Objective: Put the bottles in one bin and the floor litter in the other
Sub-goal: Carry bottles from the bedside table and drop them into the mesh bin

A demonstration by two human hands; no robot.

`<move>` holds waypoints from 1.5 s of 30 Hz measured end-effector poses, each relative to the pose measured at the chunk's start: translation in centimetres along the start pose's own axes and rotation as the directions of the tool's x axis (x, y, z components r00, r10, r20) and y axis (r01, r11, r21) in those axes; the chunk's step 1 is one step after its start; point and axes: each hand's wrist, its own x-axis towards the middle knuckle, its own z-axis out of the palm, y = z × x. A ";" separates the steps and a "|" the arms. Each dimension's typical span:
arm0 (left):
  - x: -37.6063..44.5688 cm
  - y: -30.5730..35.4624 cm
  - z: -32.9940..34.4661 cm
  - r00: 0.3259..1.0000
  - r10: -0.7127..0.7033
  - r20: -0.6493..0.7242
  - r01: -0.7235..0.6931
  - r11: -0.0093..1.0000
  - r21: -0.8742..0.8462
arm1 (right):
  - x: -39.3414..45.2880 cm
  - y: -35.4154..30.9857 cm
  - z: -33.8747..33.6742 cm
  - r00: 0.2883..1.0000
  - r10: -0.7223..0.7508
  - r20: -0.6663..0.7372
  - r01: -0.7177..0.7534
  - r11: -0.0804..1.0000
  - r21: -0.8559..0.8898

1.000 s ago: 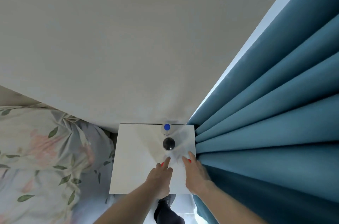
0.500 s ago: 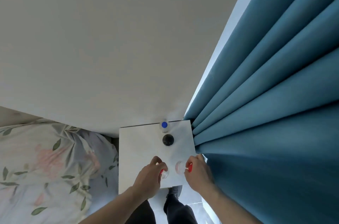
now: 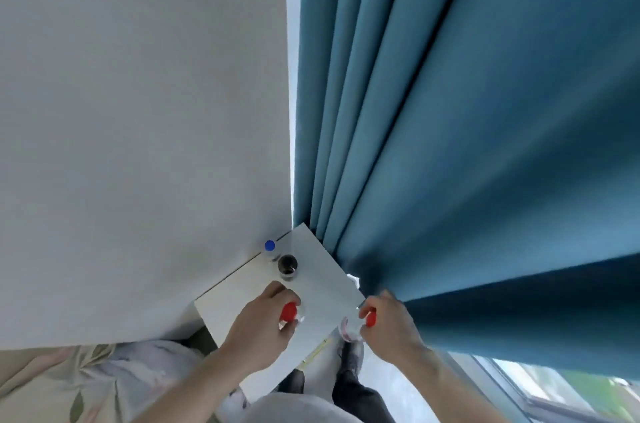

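Observation:
A small white bedside table (image 3: 322,273) stands in the corner between wall and curtain. My left hand (image 3: 258,329) grips a clear bottle with a red cap (image 3: 288,311) over the table's front part. My right hand (image 3: 389,325) grips a second clear bottle with a red cap (image 3: 370,312), held just off the table's right edge. Two more bottles stand at the back of the table: one with a blue cap (image 3: 269,245) against the wall and one with a black cap (image 3: 287,263) in front of it. No bin or floor litter is in view.
A blue curtain (image 3: 467,145) hangs close on the right, touching the table's edge. A plain wall (image 3: 138,111) fills the left. A floral bedspread (image 3: 69,384) lies at the lower left. My dark shoes (image 3: 349,363) stand on the pale floor below the table.
Both hands went from touching the bottles to gripping one each and drew them toward me. The right bottle has left the table's edge. The view swung to the right.

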 end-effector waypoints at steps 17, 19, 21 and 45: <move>-4.0 17.3 7.5 0.767 0.557 0.320 -0.600 0.799 0.047 | -26.2 11.8 2.8 0.805 0.535 -0.255 -0.390 0.802 0.452; -5.7 20.7 10.2 0.707 0.598 0.377 -0.658 0.751 0.043 | -30.4 13.8 3.4 0.754 0.594 -0.279 -0.405 0.756 0.514; -8.1 24.3 12.9 0.648 0.643 0.407 -0.722 0.689 0.062 | -34.8 16.0 4.3 0.712 0.637 -0.295 -0.405 0.715 0.569; -38.9 54.1 43.9 -0.067 0.698 0.713 -0.954 0.164 -0.250 | -73.8 34.6 17.8 0.085 0.987 -0.134 -0.328 0.155 0.932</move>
